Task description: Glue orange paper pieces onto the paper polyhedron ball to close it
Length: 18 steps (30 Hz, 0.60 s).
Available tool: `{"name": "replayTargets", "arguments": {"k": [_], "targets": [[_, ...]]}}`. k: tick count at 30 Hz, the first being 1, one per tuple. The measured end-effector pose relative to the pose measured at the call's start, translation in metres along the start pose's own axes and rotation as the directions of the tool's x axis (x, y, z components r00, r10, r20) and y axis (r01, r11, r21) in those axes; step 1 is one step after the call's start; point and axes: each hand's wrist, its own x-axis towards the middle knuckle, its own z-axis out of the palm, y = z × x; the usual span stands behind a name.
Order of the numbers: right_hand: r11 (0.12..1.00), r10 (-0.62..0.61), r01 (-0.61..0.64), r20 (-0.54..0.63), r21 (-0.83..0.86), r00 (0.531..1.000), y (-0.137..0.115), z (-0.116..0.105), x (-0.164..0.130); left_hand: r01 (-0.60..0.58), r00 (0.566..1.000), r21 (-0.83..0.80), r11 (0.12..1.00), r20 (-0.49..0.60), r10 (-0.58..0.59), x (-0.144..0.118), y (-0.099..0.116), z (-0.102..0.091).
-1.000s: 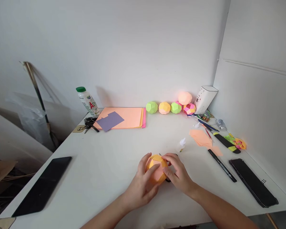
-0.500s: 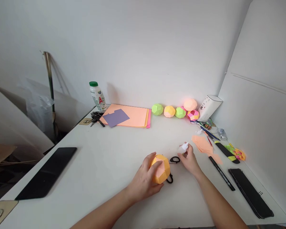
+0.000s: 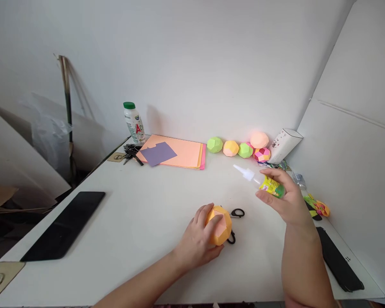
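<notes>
My left hand [image 3: 200, 235] is wrapped round an orange and peach paper polyhedron ball [image 3: 223, 226], low over the table. Behind the ball lie scissors [image 3: 238, 212]; their black handles show, while the blades are hidden. Raised to the right, my right hand [image 3: 284, 196] grips a glue bottle [image 3: 269, 186] with a yellow and green label. Its long white nozzle points up and to the left, away from the ball.
Several paper balls [image 3: 214, 145] line the wall beside a white box [image 3: 285, 146]. Coloured paper sheets [image 3: 186, 149], a purple piece [image 3: 160, 154] and a white bottle [image 3: 134, 124] stand at the back left. Black flat objects lie at left [image 3: 67, 224] and right [image 3: 338, 259].
My right hand has lifted the glue bottle up and to the right, from beside the scissors, tilting its nozzle left. My left hand still holds the paper ball. The view has shifted slightly.
</notes>
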Motion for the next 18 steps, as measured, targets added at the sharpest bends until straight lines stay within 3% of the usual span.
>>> {"name": "replayTargets", "arguments": {"k": [2,7,13,18], "targets": [[0.994,0.038,-0.038,0.009,0.103,0.999,-0.007,0.005,-0.002,0.041,0.999,-0.025,0.999,-0.002,-0.041,0.001,0.001,-0.002],[0.926,0.096,-0.151,0.172,0.346,0.98,0.001,0.027,-0.003,0.123,0.992,-0.117,0.985,0.035,-0.12,0.001,0.004,-0.007],[0.833,0.092,-0.239,0.301,0.5,0.949,0.009,0.044,0.005,0.151,0.986,-0.178,0.972,0.093,-0.136,0.001,0.006,-0.01],[0.826,0.133,-0.304,0.359,0.475,0.924,0.011,0.054,0.004,0.105,0.984,-0.203,0.974,0.16,-0.073,-0.002,0.005,-0.008]]}}
